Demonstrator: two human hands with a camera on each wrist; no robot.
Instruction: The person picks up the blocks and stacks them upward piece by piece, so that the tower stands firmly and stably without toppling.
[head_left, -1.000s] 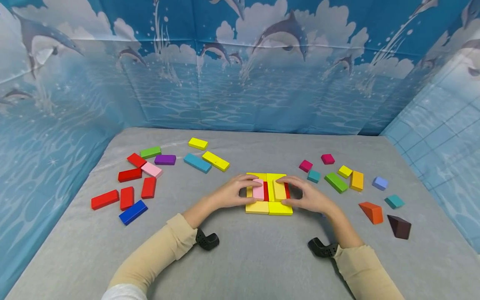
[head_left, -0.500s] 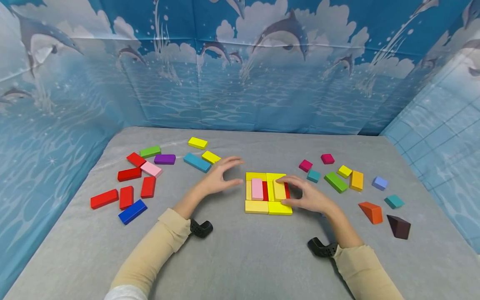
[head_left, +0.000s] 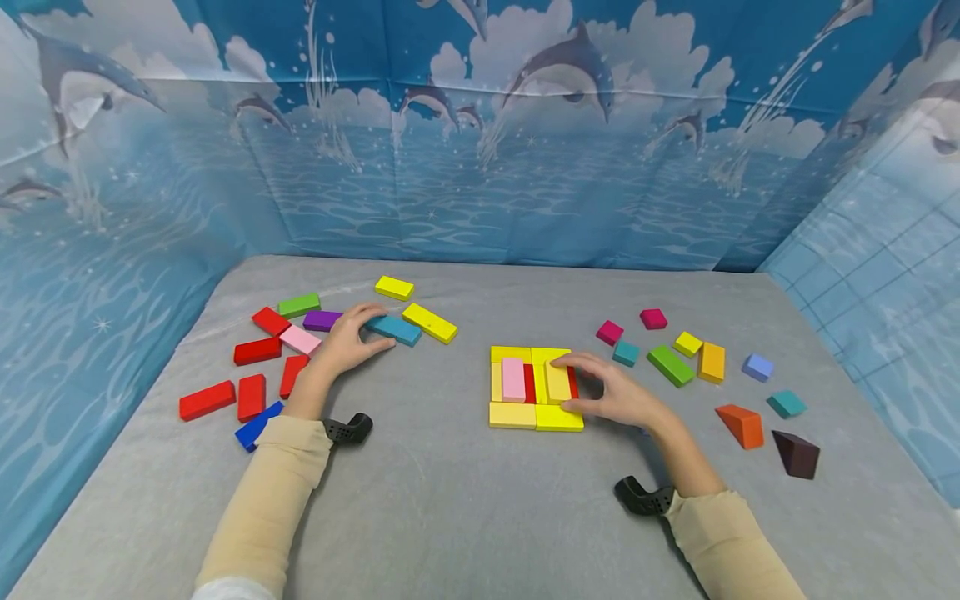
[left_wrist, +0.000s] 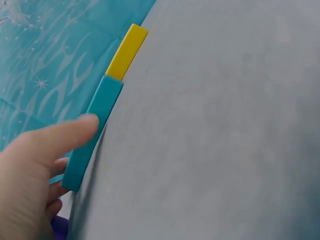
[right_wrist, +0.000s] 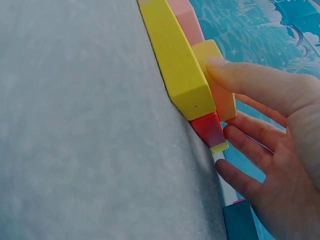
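I see my left hand (head_left: 341,347) on the flat teal wooden block (head_left: 395,330), left of the square yellow-bordered block assembly (head_left: 536,387) under my right hand (head_left: 611,395).

left hand (head_left: 347,343) grips the teal block (head_left: 395,330); right hand (head_left: 615,393) touches the yellow block stack (head_left: 534,387).
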